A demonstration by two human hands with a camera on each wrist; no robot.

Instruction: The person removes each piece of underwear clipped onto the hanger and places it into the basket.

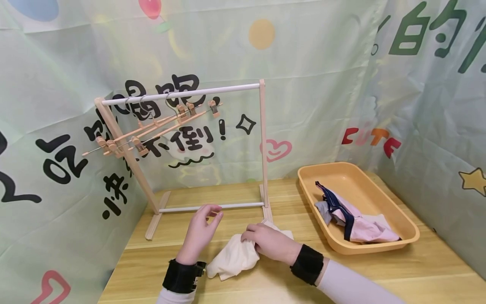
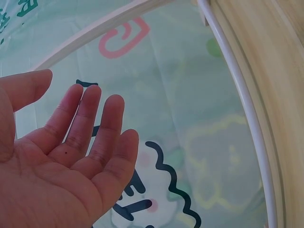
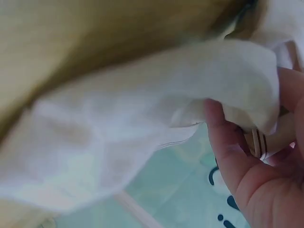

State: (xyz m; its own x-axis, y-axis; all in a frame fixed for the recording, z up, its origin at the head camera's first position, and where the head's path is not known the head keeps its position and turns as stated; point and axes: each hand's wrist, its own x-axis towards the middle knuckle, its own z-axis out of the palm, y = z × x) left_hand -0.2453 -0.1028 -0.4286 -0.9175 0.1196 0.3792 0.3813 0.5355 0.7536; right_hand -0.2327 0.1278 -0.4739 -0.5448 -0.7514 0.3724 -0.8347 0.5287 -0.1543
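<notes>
My right hand (image 1: 273,241) pinches a crumpled cream cloth garment (image 1: 236,257) low over the front of the table. In the right wrist view, pale fabric (image 3: 118,123) hangs from between the thumb and fingers of that hand (image 3: 266,185), and a dark-striped edge shows by the fingers. To the left of the garment, my left hand (image 1: 200,233) is raised with nothing in it. Its palm and loosely bent fingers (image 2: 111,123) face the camera in the left wrist view. Behind both hands stands a small wooden drying rack (image 1: 263,143).
Several wooden hangers (image 1: 163,128) with clips hang at the left of the rack's white top rail (image 1: 212,90). On the right, an orange tray (image 1: 364,179) holds pink, grey and navy clothing (image 1: 366,228). Printed fabric walls (image 1: 319,101) enclose the wooden table (image 1: 379,276).
</notes>
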